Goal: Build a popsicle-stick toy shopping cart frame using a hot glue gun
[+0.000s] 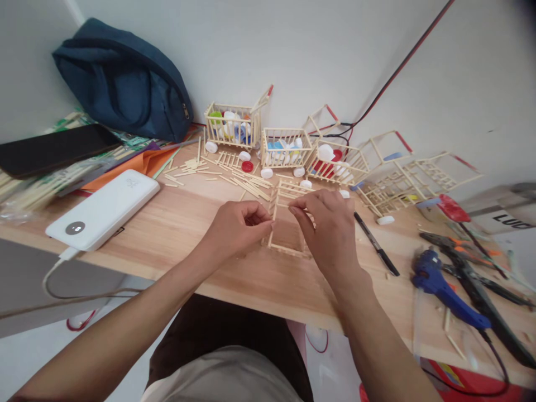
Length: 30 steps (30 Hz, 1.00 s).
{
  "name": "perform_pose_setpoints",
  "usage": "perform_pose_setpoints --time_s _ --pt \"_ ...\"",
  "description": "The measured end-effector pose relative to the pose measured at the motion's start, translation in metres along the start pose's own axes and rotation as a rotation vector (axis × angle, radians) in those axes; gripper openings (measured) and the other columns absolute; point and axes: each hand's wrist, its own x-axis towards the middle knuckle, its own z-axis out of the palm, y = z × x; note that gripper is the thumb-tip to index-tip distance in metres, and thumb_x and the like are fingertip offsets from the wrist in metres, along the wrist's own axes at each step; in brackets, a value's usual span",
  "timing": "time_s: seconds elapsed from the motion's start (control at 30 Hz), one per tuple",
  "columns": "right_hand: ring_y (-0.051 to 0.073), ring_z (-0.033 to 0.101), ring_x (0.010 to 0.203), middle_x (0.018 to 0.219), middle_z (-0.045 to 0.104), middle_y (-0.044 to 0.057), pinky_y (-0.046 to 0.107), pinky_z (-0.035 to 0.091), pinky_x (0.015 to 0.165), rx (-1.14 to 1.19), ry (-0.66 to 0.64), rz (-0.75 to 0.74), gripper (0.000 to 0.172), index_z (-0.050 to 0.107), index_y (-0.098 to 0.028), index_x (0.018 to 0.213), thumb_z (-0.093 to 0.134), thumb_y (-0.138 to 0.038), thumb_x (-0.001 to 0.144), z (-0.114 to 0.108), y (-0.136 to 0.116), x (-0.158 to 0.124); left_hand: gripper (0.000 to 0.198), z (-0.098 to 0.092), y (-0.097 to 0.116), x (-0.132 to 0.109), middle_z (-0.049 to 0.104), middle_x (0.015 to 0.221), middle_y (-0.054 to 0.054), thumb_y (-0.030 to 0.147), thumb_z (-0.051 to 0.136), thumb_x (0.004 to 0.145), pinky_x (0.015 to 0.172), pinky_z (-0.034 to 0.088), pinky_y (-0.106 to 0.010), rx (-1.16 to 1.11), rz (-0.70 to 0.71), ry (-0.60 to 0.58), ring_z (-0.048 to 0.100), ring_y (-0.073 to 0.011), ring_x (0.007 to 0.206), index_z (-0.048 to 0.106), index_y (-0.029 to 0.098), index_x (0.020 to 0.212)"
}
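Note:
A small open frame of thin wooden sticks (287, 249) stands on the table between my hands. My left hand (238, 226) is closed in a pinch on the frame's left side. Over the frame's right side, my right hand (330, 229) has thumb and index finger pressed together. What those right fingertips hold, if anything, is too small to make out. Part of the frame's right side is hidden behind the right hand. Loose sticks (251, 183) lie just behind the frame.
Behind stand several stick-built carts (232, 125) with white bottle-cap wheels. A white power bank (104, 209), black phone (58, 148) and blue bag (125, 84) sit left. To the right lie a black pen (377, 244), blue glue gun (448, 293) and pliers (456, 245).

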Motion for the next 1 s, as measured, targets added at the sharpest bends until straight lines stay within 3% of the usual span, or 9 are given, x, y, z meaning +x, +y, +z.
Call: perform_pose_setpoints --time_s 1.0 --pt "0.022 0.047 0.076 0.076 0.059 0.004 0.036 0.026 0.068 -0.117 0.04 -0.01 0.023 0.065 -0.021 0.075 0.055 -0.026 0.096 0.0001 -0.0055 -0.0008 0.022 0.0023 -0.002 -0.0023 0.06 0.057 0.002 0.033 0.069 0.074 0.049 0.033 -0.019 -0.006 -0.029 0.01 0.048 -0.0087 0.052 0.064 0.015 0.063"
